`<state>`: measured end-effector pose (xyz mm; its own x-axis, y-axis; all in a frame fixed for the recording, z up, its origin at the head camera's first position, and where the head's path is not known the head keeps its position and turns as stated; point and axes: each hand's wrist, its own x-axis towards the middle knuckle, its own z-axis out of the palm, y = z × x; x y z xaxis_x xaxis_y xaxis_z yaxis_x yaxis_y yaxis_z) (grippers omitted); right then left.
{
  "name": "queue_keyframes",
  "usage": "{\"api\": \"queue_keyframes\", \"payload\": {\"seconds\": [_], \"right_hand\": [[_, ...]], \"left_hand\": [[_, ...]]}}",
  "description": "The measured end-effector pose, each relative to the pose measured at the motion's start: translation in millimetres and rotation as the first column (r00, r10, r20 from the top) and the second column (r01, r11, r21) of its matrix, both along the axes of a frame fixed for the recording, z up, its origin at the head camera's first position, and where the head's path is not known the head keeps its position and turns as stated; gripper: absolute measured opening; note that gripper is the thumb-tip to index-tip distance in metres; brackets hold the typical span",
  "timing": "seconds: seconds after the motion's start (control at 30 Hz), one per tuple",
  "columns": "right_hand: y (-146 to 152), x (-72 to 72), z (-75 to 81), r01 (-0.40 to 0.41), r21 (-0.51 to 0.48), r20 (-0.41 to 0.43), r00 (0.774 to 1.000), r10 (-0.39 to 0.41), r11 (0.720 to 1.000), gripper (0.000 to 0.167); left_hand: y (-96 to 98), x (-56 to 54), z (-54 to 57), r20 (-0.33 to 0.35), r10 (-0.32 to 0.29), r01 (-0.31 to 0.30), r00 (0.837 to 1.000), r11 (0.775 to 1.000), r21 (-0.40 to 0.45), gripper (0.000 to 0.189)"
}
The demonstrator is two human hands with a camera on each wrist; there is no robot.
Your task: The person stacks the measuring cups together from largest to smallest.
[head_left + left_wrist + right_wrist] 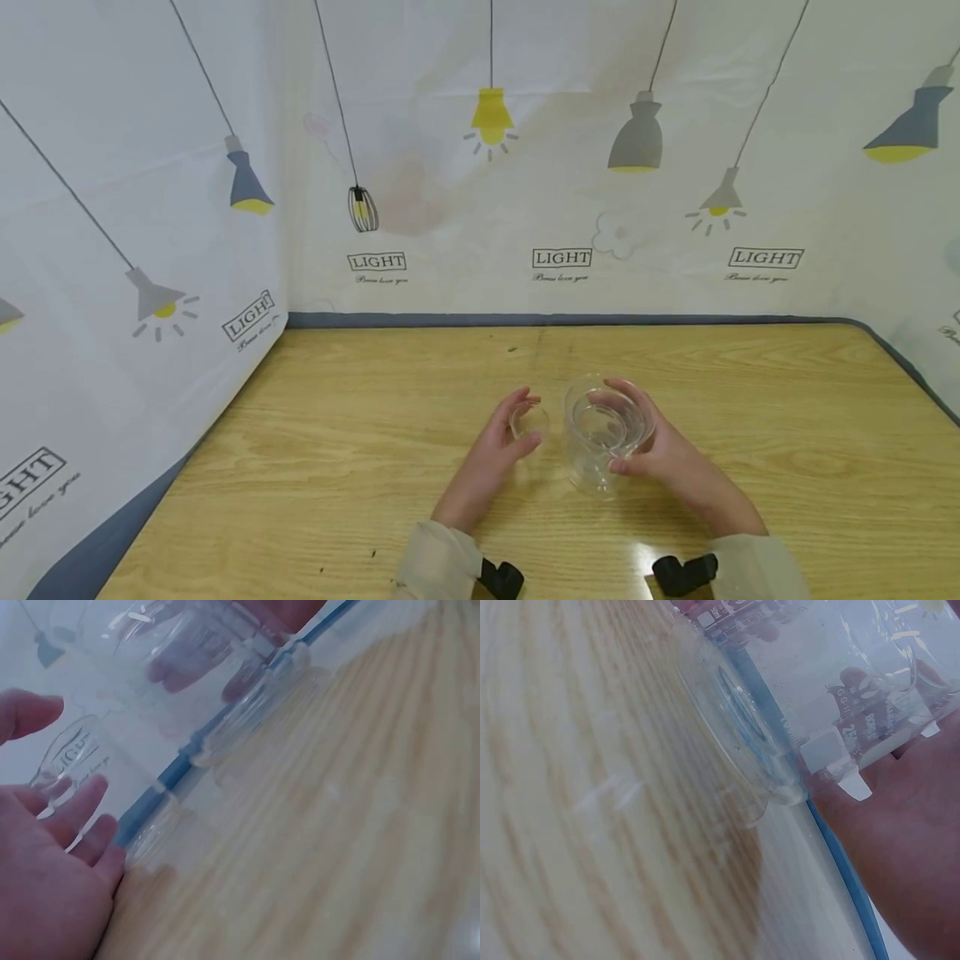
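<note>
My right hand (641, 433) grips a large clear glass beaker (581, 462), thumb on the near side and fingers round the far side. Inside it shows another round glass edge, like a nested beaker. White printed markings with 250 ml (851, 735) are on the large beaker's wall in the right wrist view. To the left, my left hand (510, 429) is spread round a small clear beaker (530, 421) standing on the table. In the left wrist view, its fingers (88, 802) lie along the small beaker's side, with the thumb apart from the rim (94, 718).
Both beakers are over a wood-grain table (337, 433). White cloth walls (450, 192) printed with lamps stand behind and at the sides, with a blue-grey band (420, 320) along the table's far edge. Black wrist cameras (686, 575) sit at both sleeves.
</note>
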<state>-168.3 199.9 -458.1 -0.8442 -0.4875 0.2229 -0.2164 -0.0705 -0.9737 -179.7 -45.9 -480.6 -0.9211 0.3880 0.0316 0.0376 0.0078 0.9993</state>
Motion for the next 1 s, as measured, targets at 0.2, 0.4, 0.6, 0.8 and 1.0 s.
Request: {"api": "queue_keyframes", "payload": {"seconds": [0.2,0.4,0.6,0.8,1.0], "right_hand": [[0.5,-1.1,0.0,-0.008,-0.007,-0.028,1.000,0.008,1.000,0.088],[0.2,-2.2,-0.7,-0.001,0.005,-0.029,1.000,0.001,1.000,0.088],[-1.0,-0.1,0.0,0.032,0.053,0.000,0.999,-0.032,0.998,0.088],[-1.6,-1.1,-0.5,0.023,0.047,-0.009,1.000,-0.023,0.999,0.089],[0.3,-0.3,-1.1,0.027,0.047,0.009,1.000,-0.027,0.999,0.090]], "left_hand": [[-6.0,-1.1,1.1,-0.021,-0.093,0.094,0.995,0.990,0.107,0.054],[-7.1,-1.7,0.0,-0.017,-0.098,0.099,0.995,0.989,0.108,0.056],[-8.1,-1.6,-1.7,0.013,-0.062,0.060,0.998,0.993,0.097,0.064],[-6.3,-2.3,-3.5,0.036,0.003,-0.005,0.999,0.997,0.073,0.066],[-0.9,-1.4,-3.0,0.049,0.042,-0.045,0.998,0.998,0.042,0.063]]}}
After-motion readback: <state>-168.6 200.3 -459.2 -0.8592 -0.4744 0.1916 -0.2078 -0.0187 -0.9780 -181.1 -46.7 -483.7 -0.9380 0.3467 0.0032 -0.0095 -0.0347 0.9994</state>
